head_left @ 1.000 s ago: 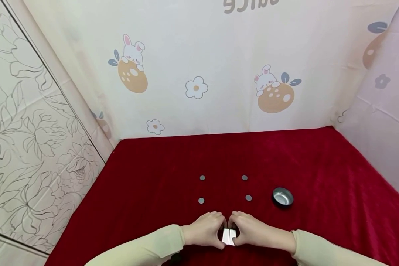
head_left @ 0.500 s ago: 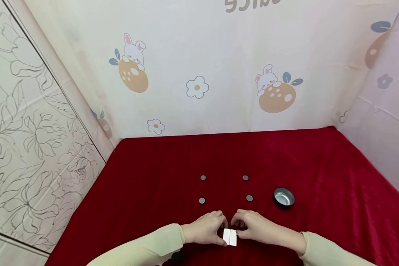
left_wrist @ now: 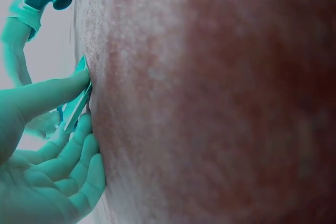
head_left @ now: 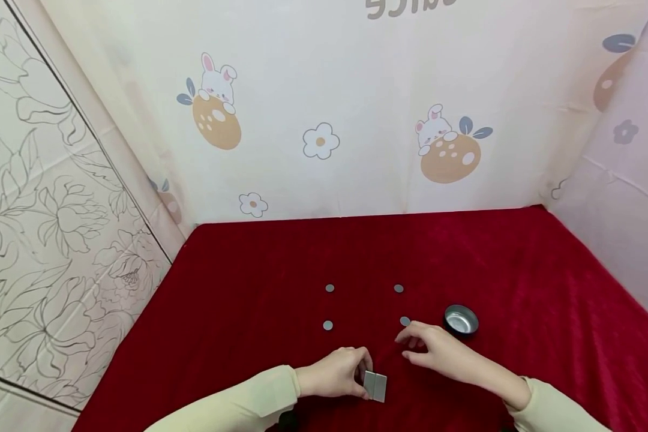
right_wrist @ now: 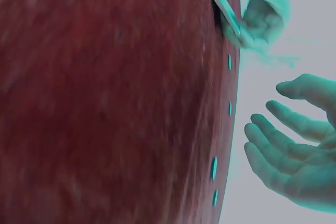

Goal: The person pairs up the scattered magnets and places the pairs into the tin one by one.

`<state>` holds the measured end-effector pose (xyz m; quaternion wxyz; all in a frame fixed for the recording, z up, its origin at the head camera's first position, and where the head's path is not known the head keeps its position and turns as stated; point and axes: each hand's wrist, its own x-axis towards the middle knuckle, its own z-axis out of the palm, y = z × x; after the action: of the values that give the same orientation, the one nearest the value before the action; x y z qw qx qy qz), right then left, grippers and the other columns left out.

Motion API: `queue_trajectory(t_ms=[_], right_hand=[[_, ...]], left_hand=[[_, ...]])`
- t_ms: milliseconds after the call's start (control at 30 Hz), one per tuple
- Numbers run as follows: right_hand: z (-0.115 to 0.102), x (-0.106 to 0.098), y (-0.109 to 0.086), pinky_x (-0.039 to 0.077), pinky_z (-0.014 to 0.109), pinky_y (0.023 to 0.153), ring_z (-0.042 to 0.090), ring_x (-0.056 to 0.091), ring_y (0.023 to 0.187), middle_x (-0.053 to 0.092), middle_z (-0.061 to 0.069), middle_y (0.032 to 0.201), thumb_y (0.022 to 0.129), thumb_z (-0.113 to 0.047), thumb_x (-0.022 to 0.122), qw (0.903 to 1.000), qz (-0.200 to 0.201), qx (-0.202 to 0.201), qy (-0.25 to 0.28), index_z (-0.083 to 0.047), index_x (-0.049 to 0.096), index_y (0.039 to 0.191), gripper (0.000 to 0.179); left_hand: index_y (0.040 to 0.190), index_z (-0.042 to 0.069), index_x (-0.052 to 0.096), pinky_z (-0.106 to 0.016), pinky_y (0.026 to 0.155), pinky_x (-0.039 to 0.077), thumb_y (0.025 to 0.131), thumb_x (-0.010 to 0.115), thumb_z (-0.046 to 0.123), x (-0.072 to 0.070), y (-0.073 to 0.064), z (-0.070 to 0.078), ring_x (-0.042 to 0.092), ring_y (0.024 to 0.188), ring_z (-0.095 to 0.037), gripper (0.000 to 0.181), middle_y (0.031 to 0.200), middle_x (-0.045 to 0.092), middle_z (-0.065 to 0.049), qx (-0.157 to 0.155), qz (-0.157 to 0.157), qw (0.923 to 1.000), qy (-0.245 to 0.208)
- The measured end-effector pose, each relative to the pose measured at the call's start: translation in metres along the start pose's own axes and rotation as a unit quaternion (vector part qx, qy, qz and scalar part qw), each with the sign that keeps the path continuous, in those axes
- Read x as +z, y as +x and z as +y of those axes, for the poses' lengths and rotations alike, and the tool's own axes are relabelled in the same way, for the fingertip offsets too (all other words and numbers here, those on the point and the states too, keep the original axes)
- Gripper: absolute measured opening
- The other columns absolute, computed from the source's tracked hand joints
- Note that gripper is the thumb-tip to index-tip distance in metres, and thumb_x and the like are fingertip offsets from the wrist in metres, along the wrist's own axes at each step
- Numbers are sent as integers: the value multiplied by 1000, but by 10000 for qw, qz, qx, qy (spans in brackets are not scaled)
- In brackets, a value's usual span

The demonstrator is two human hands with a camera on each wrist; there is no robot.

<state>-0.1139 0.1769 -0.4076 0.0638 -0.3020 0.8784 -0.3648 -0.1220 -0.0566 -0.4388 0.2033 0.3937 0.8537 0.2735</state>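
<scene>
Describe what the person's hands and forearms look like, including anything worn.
The ungloved left hand emerges from a long, plain, pale cream-yellow fabric left sleeve; the ungloved right hand from a matching right sleeve. A small, dark, rounded object shows beneath the left sleeve's end; its details are too indistinct to tell.

The grip of the left hand [head_left: 337,373] on the silver blocks [head_left: 375,386] is viewed from above and behind, forward and down, by the head camera, well back. By the left wrist camera it is seen sideways, very near, low along the cloth [head_left: 248,288]. By the right wrist camera it is faced from its right, low and farther off. The blocks are shared by all three; the discs [head_left: 327,325] beyond the grip, by head and right wrist.
</scene>
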Motion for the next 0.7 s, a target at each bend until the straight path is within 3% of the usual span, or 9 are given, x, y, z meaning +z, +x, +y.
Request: queue_trajectory(t_ms=[133,300,400,533,700], right_hand=[[5,-8,-6,46,25,64,2,52,75,57,1,88,81,-11,63,9991,392,-126,-104,-6,60,96,15],[12,-16,-12,46,24,63,4,53,74,57,0,89,79,-4,64,9944,917,-366,-391,-6,60,96,18],[16,-20,-14,46,24,62,7,53,73,58,-3,89,76,-1,65,9896,1224,-414,-626,-10,60,95,22],[19,-25,-18,46,24,64,9,54,75,58,-6,89,73,2,67,9839,1537,-339,-847,-14,61,94,27],[24,-34,-23,46,22,64,7,56,75,57,-9,89,70,3,68,9776,1819,-277,-1023,-15,61,93,30]], left_hand=[[91,10,53,-10,59,42,74,71,10,0,-1,-1,49,64,6,24,73,54,11,17,8,9983,-585],[88,6,55,-13,60,44,77,67,4,-2,-3,-1,51,65,4,16,74,56,7,-38,6,9909,-1348],[87,3,57,-14,60,46,78,65,1,-3,-3,-1,53,64,3,13,74,59,2,-42,-7,9828,-1844],[88,-1,58,-18,59,49,78,63,-2,-5,-2,0,59,62,-4,12,75,62,-5,-93,38,9657,-2594],[90,-4,59,-25,59,51,78,62,-4,-7,3,1,63,64,-18,13,75,62,-12,-197,252,9479,-3168]])
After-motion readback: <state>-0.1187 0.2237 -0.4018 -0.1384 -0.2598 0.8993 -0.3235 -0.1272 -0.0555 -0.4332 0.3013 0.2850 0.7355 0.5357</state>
